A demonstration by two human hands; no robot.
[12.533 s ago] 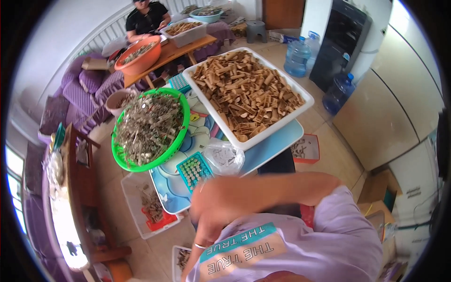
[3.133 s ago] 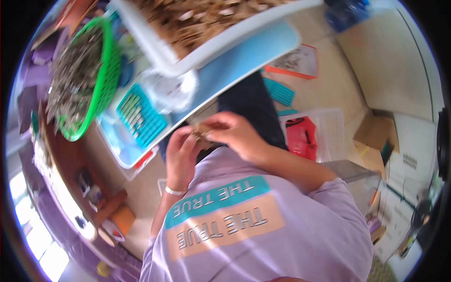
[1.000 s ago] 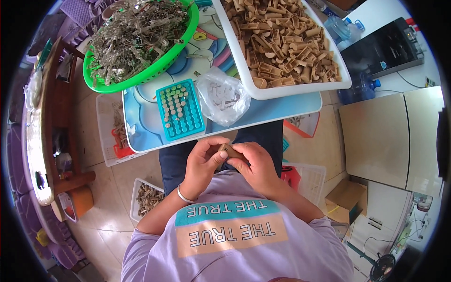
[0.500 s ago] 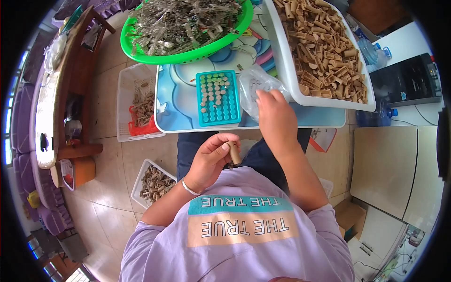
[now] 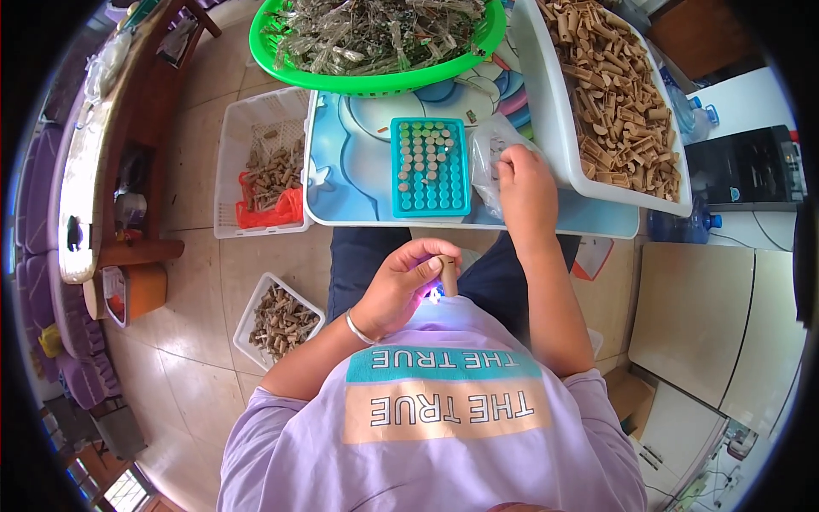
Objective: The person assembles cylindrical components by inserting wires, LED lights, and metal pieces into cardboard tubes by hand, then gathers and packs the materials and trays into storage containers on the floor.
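Note:
Between the thumb and fingers of my left hand (image 5: 394, 290) is a brown cylindrical tube (image 5: 449, 277), held upright above my lap. A bright white-violet light (image 5: 436, 294) glows at its lower end, beside my fingers. My right hand (image 5: 529, 189) reaches over a clear plastic bag (image 5: 484, 158) with small dark bits in it. Its fingertips are pinched together at the bag, and anything between them is too small to make out. Left of the bag lies a teal tray (image 5: 426, 212) with rows of round wells, many holding small round discs.
On the blue patterned table (image 5: 350, 200) stand a green basket (image 5: 375, 84) of clear wired parts and a white bin (image 5: 556, 141) of brown casing pieces. A white crate (image 5: 224, 183) with a red bag (image 5: 281, 212) and a small white tub (image 5: 242, 331) of tubes sit on the floor.
A light now glows at the tube's lower end, where it was dark before. My right hand stays at the bag, its fingers slightly shifted. The whole view has swung a little.

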